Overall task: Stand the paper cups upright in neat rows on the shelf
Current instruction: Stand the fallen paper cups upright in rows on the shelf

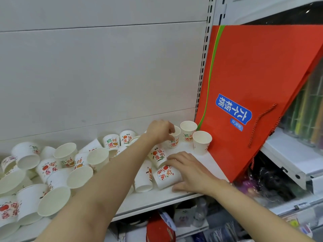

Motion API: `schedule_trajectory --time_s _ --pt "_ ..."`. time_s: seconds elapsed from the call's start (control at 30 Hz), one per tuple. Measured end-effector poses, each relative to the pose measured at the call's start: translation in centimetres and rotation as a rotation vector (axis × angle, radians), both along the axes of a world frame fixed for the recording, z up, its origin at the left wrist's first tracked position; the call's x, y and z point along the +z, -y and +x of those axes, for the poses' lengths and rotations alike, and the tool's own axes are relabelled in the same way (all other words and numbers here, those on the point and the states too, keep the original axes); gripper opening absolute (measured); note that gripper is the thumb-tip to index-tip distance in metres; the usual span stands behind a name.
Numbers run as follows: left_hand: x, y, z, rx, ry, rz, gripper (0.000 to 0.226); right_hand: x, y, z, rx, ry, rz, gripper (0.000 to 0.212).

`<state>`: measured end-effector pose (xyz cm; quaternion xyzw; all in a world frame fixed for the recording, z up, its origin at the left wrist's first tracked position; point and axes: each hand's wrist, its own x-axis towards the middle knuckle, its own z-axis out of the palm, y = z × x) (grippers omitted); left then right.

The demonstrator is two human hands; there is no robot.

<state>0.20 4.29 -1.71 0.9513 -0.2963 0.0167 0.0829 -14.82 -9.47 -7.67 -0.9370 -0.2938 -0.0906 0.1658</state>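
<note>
A person's left hand [160, 130] pinches the rim of an upright paper cup [174, 137] from above, fingers curled over the lip, prob. to seat it beside the two cups already standing just left of the red gift bag [253, 95]. Those two, a printed cup [187, 131] and a mostly plain white one [201, 142], sit nearly touching each other, w/ the plain one against the bag's lower edge; together w/ the held cup they look like the start of a row. The right hand [187, 172] lies in front of them, fingers fairly straight and spread over a tipped cup [167, 176] on its side; whether it's gripping or just resting on it can't be told. Another toppled cup [158, 157] lies just behind that one, touching it.

Further left of the bag, approx. twenty more cups [57, 170] sprawl in a heap along the white shelf [201, 158], mouths facing all ways, some leaning on each other; a few stand near the back panel [97, 70]. Judging by that pile, the job is barely begun.

Cups are thin white paper, tapered, rolled rims, matte insides, printed w/ red, orange and green characters and fruit. The bag is glossy red card w/ a green stripe, blue label and twisted cord handle, leaning at a slant. Shelf and panel look like smooth painted metal.
</note>
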Motion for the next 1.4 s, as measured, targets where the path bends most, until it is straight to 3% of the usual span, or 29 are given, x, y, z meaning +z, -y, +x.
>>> schedule_trajectory --time_s 0.27,0.37,0.53,0.8,1.03,1.13,1.23,1.33,1.4 --pt "3.5 -4.5 -0.1 0.099 -0.088 -0.094 0.030 0.0 -0.2 0.2 -0.111 -0.204 0.008 0.073" --pt "3.1 -6.0 -0.7 0.140 -0.092 -0.133 0.029 0.8 0.6 0.2 -0.120 -0.305 0.147 0.073" --pt "2.2 -8.0 -1.8 0.271 -0.119 -0.189 0.028 3.4 2.6 1.0 -0.245 -0.209 0.198 0.075" --pt "2.5 -7.6 -3.0 0.445 -0.245 0.091 0.064 4.9 1.7 4.2 -0.451 -0.163 0.058 0.066" --pt "2.3 -7.0 -2.4 0.436 -0.272 0.120 0.037 3.9 1.3 3.9 -0.534 -0.242 0.016 0.074" --pt "2.4 -7.2 -2.2 0.418 -0.279 0.119 0.035 3.7 1.2 3.4 -0.531 -0.238 0.011 0.072" --pt "3.1 -8.0 -2.0 0.419 -0.278 0.050 0.045 3.8 0.8 2.6 -0.532 -0.144 0.046 0.073" --pt "4.9 -9.4 -2.5 0.454 -0.238 0.065 0.052 4.1 -1.2 1.7 -0.479 0.171 0.159 0.054" --pt "5.8 -9.7 -3.5 0.444 -0.298 0.138 0.056 4.3 -3.4 1.5 -0.447 0.223 0.264 0.041"
